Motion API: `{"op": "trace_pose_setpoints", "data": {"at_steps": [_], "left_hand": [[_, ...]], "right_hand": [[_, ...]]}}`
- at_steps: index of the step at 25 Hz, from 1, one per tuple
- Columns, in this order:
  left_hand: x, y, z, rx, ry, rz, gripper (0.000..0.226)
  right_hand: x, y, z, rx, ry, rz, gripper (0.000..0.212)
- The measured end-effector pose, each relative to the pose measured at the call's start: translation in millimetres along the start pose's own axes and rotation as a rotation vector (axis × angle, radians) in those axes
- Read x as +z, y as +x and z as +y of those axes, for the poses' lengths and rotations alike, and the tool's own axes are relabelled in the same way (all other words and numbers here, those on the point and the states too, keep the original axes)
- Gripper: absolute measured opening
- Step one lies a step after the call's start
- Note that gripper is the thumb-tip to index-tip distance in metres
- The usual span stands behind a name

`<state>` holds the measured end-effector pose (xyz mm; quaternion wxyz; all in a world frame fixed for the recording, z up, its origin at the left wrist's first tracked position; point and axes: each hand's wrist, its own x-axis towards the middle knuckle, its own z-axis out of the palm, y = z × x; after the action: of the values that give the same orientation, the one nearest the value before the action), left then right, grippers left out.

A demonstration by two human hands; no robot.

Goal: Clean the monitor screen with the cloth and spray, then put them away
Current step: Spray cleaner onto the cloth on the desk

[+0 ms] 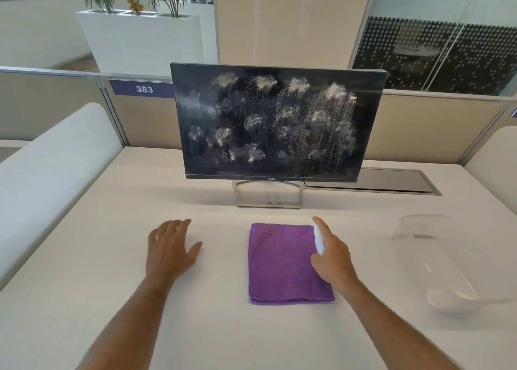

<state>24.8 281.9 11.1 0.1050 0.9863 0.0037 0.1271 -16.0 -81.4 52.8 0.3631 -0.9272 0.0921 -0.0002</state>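
A black monitor [275, 123] stands at the back of the desk, its screen covered with white smudges and running spray drops. A folded purple cloth [282, 263] lies flat on the desk in front of it. My right hand [333, 255] is closed around a small white spray bottle [319, 239], held over the cloth's right edge with the forefinger on top. My left hand [169, 249] hovers palm down with fingers spread, left of the cloth, holding nothing.
A clear plastic bin [436, 260] sits at the right of the white desk [212, 327]. White side dividers flank the desk, and a grey cable tray [375, 180] lies behind the monitor stand [268, 194].
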Motion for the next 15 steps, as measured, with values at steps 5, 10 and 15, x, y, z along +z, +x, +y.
{"op": "trace_pose_setpoints", "data": {"at_steps": [5, 10, 15], "left_hand": [[25, -19, 26, 0.173, -0.03, -0.134, 0.067], [41, -41, 33, 0.072, -0.07, -0.214, 0.091], [44, -41, 32, 0.044, -0.075, -0.208, 0.096]], "right_hand": [[-4, -2, 4, 0.039, -0.074, -0.001, 0.085], [-11, -1, 6, 0.055, -0.042, 0.006, 0.089], [-10, 1, -5, -0.003, -0.065, -0.036, 0.088]]}}
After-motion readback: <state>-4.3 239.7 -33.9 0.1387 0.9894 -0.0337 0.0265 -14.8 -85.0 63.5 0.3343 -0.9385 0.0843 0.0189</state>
